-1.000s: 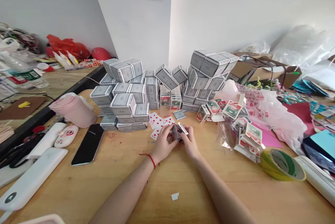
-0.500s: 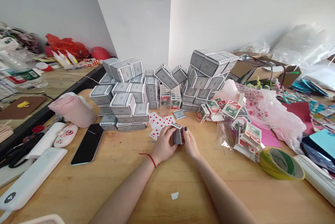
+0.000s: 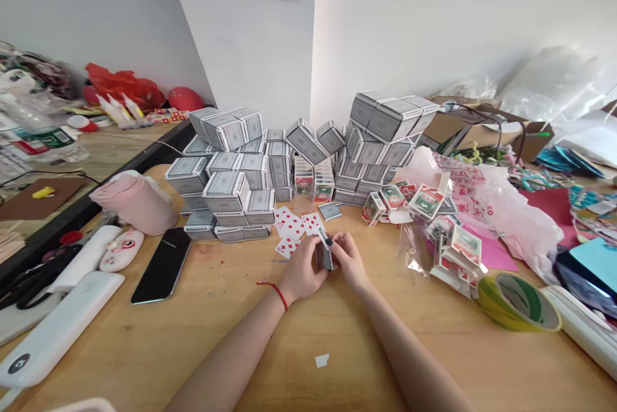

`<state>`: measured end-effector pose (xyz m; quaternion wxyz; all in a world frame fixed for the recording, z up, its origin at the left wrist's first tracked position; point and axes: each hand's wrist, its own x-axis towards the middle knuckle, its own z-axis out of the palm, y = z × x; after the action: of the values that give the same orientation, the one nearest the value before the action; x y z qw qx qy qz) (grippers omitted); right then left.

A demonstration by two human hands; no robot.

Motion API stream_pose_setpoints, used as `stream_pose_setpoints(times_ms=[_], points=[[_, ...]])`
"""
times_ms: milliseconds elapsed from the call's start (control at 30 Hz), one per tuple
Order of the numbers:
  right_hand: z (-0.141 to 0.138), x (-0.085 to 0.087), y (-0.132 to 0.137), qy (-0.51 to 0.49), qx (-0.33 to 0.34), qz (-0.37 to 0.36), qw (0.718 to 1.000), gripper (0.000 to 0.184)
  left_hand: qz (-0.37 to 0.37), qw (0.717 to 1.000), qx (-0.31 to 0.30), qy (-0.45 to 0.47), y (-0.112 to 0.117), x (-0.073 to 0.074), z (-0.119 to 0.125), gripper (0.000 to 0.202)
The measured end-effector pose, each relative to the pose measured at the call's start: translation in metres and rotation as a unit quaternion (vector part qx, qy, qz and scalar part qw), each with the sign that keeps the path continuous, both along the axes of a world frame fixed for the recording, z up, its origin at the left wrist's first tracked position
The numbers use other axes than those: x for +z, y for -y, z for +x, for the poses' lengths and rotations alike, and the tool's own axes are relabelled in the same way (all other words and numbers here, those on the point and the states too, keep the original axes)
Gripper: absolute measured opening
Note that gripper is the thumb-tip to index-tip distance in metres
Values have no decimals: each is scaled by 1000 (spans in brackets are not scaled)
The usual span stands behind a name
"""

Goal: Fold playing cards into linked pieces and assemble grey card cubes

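Observation:
Both hands are closed on folded playing cards [image 3: 324,257] with grey patterned backs, held just above the wooden table. My left hand [image 3: 304,268], with a red string at the wrist, grips them from the left. My right hand [image 3: 348,262] pinches them from the right, thumb at the upper edge. How many cards are there is hidden by my fingers. Just beyond lie loose diamond cards [image 3: 288,224], face up, and one face-down card [image 3: 330,211]. Blocks folded from cards form a left stack [image 3: 226,192] and a right stack [image 3: 380,135].
Between the stacks stand red-and-green card boxes [image 3: 303,184]. More opened card boxes [image 3: 465,246], a plastic bag [image 3: 506,203] and a yellow tape roll [image 3: 519,303] lie at right. A black phone [image 3: 161,265], pink pouch [image 3: 137,201] and white device [image 3: 62,328] are at left. A paper scrap [image 3: 322,360] lies in front.
My right hand has moved slightly left, closer to my left hand, its thumb now at the cards' upper edge. The cards have turned to a narrower view. The stacks have stayed put.

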<state>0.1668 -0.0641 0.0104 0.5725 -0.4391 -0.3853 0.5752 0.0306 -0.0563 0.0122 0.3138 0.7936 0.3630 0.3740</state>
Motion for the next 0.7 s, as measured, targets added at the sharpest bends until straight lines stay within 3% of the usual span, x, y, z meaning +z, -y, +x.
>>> stream_pose_setpoints(times_ms=[233,467,700], points=[[2,-7,-4,-23,-24,-5,999,25,-1,999,35,14,-1,-4,-1,62],[4,-9,-4,38,-20,-3,999,47,17,999,46,-10,-4,-4,-2,64],[5,-6,-2,39,8,-5,999,51,29,997,65,-12,-3,-3,-1,61]])
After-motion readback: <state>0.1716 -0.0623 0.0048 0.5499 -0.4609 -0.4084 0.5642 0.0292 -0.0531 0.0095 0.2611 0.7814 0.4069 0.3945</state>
